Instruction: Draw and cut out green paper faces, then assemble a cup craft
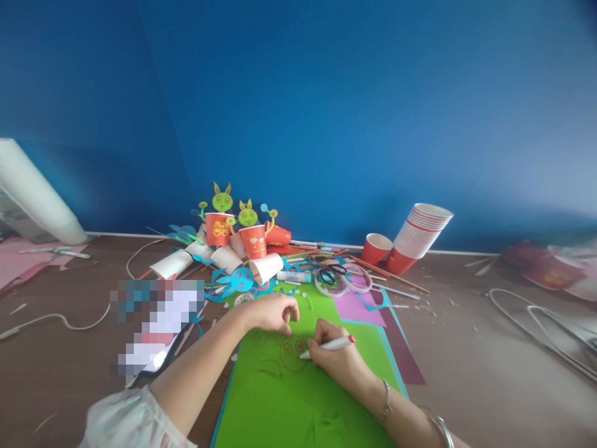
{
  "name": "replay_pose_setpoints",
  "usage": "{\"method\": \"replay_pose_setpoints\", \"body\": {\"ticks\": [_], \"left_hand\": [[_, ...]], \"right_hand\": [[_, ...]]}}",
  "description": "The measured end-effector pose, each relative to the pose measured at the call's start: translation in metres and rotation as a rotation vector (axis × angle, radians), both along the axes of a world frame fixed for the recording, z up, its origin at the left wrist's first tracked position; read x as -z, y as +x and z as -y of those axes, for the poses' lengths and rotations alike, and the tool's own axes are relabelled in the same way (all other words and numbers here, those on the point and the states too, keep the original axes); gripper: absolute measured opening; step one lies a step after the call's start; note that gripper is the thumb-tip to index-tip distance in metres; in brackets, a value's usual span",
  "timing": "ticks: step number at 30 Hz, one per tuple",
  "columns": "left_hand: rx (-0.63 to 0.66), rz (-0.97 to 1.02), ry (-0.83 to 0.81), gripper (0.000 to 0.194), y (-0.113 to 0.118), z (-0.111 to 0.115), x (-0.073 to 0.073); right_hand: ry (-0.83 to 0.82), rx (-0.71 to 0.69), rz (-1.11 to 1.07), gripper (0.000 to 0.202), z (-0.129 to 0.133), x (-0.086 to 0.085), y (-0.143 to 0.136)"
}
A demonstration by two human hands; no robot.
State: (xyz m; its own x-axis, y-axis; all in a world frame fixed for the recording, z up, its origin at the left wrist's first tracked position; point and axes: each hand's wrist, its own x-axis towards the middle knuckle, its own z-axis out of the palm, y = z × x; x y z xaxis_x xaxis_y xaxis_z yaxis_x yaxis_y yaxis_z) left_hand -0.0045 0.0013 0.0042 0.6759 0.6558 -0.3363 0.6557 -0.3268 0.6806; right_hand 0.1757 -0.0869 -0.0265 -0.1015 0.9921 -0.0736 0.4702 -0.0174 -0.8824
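1 marker in R hand

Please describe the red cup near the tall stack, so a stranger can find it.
Find the blue wall, then the tall leaning stack of cups at its foot, on the right. The red cup sits just left of that stack: one cup, not many nested.

Plain blue wall behind brown tabletop.
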Motion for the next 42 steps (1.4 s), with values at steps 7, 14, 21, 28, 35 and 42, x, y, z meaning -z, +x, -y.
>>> {"method": "replay_pose_setpoints", "body": {"ticks": [7, 14, 21, 28, 35, 42], "left_hand": [[0.002, -0.009, -0.002, 0.032, 0.0008, 0.0004, -0.0025], [0.001, -0.016, 0.001, 0.033, 0.0003, 0.0001, -0.0013], [0.006, -0.023, 0.003, 0.033, 0.0007, 0.0000, -0.0022], [0.005, -0.023, 0.006, 0.033, 0.0007, 0.0002, -0.0013], [0.003, -0.027, 0.002, 0.032, 0.0010, 0.0007, -0.0033], [-0.004, -0.023, -0.002, 0.032, 0.0012, 0.0009, -0.0037]], "right_hand": [[0.001, 0.010, 0.019, 0.018, 0.0003, -0.0023, -0.0001], [0.002, 0.016, 0.006, 0.019, -0.0008, -0.0015, 0.0000], [-0.006, -0.013, -0.060, 0.019, -0.0010, -0.0034, -0.0008], [0.000, -0.033, -0.026, 0.019, 0.0008, -0.0054, -0.0019], [0.004, -0.032, -0.031, 0.020, 0.0016, -0.0051, -0.0023], [-0.005, -0.036, -0.041, 0.019, 0.0012, -0.0058, -0.0035]]}}
